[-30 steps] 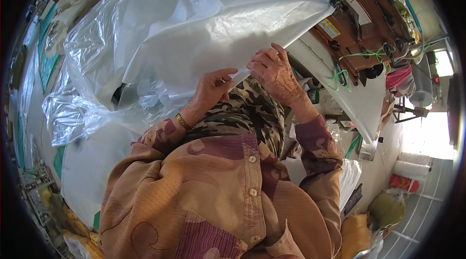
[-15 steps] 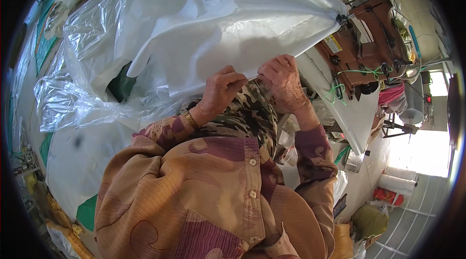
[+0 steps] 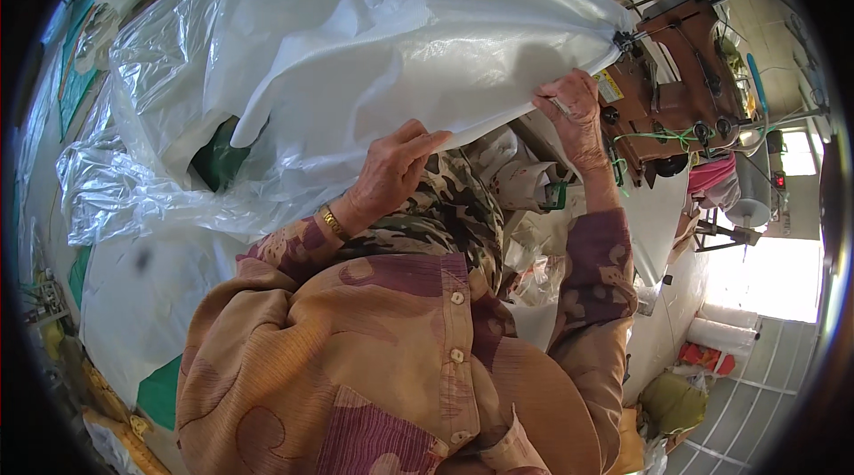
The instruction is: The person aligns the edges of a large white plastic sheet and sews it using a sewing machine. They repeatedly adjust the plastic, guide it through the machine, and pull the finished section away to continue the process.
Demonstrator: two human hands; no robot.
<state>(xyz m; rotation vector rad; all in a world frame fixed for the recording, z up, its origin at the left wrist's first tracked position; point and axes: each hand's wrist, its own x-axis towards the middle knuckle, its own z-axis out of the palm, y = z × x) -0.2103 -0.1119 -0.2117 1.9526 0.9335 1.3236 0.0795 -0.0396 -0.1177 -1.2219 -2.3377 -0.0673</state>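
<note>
A large white plastic sheet [image 3: 356, 66] spreads across the work surface and narrows to the right, where its end sits at the needle area of a brown sewing machine [image 3: 654, 88]. My left hand [image 3: 394, 168] pinches the sheet's near edge around its middle, thumb and fingers pressed together. Farther right along that edge, close to the machine, my right hand [image 3: 572, 112] is closed on the sheet too. Between the two hands the edge runs nearly straight. The fingertips of both hands are partly hidden.
Crumpled clear plastic [image 3: 116, 181] lies to the left. Green thread [image 3: 663, 135] hangs about the machine. Below the right forearm's side are a white bag [image 3: 525, 183] and scraps. White rolls [image 3: 725, 326] and an olive sack [image 3: 673, 402] stand at the lower right.
My right hand has slid right along the sheet's edge toward the machine, away from my left hand. My left hand stays nearly in place, still gripping the edge.
</note>
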